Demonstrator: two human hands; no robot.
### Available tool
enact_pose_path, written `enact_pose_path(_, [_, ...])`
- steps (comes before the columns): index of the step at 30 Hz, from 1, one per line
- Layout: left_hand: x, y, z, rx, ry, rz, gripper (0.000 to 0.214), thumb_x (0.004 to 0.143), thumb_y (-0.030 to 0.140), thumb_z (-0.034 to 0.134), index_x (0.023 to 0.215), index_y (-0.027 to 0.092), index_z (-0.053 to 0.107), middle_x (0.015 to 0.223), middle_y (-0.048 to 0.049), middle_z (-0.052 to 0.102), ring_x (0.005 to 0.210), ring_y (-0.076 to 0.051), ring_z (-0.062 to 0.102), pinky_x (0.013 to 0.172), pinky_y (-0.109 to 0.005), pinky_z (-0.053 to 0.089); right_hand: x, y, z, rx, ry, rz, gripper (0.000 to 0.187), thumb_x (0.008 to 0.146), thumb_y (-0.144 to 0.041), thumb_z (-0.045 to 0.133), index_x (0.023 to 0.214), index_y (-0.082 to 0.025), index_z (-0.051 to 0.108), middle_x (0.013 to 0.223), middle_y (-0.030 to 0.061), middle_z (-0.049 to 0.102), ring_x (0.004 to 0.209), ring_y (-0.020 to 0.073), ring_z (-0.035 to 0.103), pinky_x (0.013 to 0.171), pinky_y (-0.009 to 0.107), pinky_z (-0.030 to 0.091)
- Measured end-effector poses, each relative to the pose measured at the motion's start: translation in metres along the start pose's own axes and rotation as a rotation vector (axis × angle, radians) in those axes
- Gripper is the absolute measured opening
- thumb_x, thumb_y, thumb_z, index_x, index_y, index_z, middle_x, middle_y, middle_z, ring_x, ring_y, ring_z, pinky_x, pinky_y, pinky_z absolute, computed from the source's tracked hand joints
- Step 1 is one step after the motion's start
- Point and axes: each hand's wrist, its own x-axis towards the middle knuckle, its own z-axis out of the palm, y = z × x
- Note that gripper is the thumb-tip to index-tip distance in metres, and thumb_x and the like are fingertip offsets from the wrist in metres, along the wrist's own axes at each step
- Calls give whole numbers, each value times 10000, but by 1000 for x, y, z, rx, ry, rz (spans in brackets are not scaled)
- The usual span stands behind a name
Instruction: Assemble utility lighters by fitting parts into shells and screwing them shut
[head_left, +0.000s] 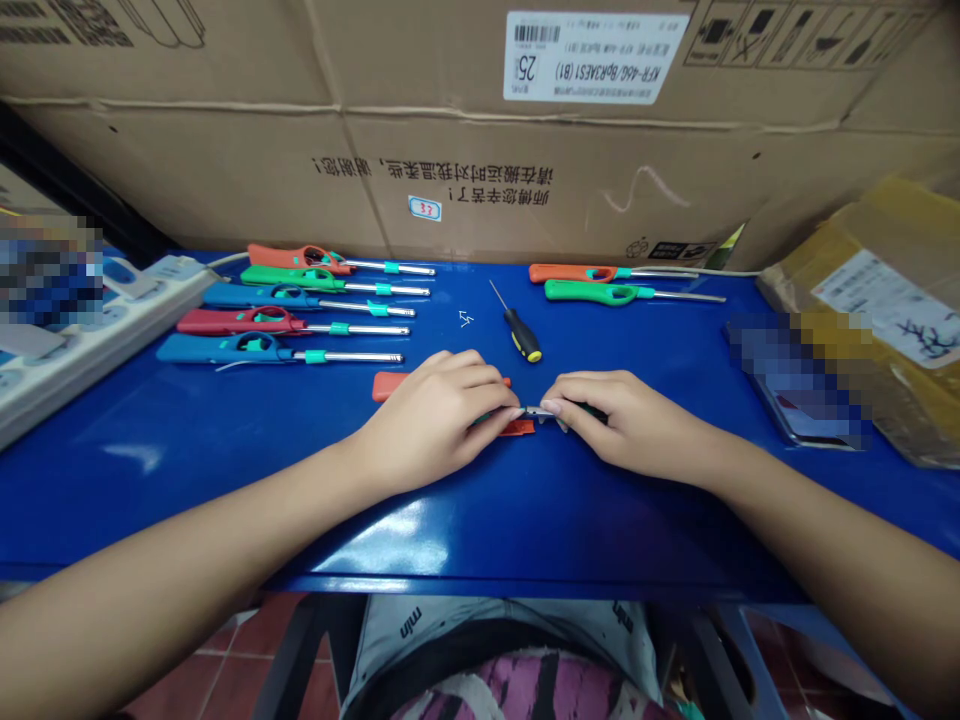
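Close to the front edge of the blue table [480,520], near its middle, the left hand [439,415] lay curled over a red lighter [386,385], fingers closed on its body and holding it flat against the top. Only the two ends of the body showed past the hand. The right hand [615,420] met it fingertip to fingertip, thumb and forefinger pinched on a thin metal nozzle [536,411] at the lighter's end. Something dark green seemed to sit under that palm, though the hand hid most of it.

Just behind the hands a small screwdriver [517,330] lay loose, tip pointing to the back edge. Towards the back left corner five long-nozzled lighters [285,310] sat in a neat row, each with tube and collar in place, so they looked finished. Two more lighters [607,283] lay near the back edge on the right. By that reckoning seven were whole and the one in hand was not yet joined.

A white power strip [97,330] ran off the left edge, a taped parcel [877,290] sat at the right, and a cardboard box [525,190] stood behind the table.
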Motion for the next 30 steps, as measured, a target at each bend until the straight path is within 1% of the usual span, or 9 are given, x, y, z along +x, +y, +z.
enact_pose_path(3, [0, 0, -1, 5, -2, 3, 234, 1030, 279, 497, 991, 179, 705, 981, -51, 727, 950, -201, 630, 804, -338, 421, 1, -2, 0, 48, 9, 37, 310, 1026, -280, 438, 784, -185, 607, 729, 4, 637, 680, 137, 547, 693, 278, 396])
enact_pose_path(8, [0, 2, -1, 4, -24, -4, 227, 1032, 280, 492, 984, 182, 691, 969, -44, 717, 950, -197, 623, 806, -337, 404, 2, -1, 0, 54, -1, 41, 324, 1024, -283, 443, 760, -181, 601, 701, -2, 619, 658, 131, 530, 672, 272, 381])
enact_pose_path(13, [0, 2, -1, 11, -33, -2, 233, 1033, 269, 481, 975, 173, 685, 968, -48, 710, 942, -198, 618, 788, -337, 391, 1, 0, 0, 30, 14, -9, 268, 1021, -261, 456, 833, -183, 629, 804, 22, 675, 735, 143, 574, 730, 279, 405])
enact_pose_path(19, [1, 2, -1, 24, -36, -14, 230, 1027, 260, 478, 954, 166, 674, 947, -52, 706, 919, -201, 614, 776, -340, 391, -1, -1, -1, -21, 30, -34, 235, 1027, -263, 463, 922, -189, 660, 912, 44, 717, 825, 165, 625, 790, 299, 438])
enact_pose_path(24, [1, 2, -1, 22, -31, -16, 223, 1026, 264, 477, 965, 166, 669, 956, -57, 708, 922, -203, 616, 778, -341, 395, 0, -2, -1, -35, 41, -34, 221, 1030, -292, 475, 973, -197, 666, 976, 47, 721, 907, 181, 648, 843, 314, 456])
enact_pose_path(30, [1, 1, 0, 17, -14, -28, 225, 1025, 268, 481, 963, 163, 671, 957, -65, 713, 924, -205, 618, 780, -339, 400, -2, -1, -1, -65, 55, -29, 213, 1029, -318, 476, 991, -204, 652, 990, 56, 695, 915, 190, 637, 831, 322, 463])
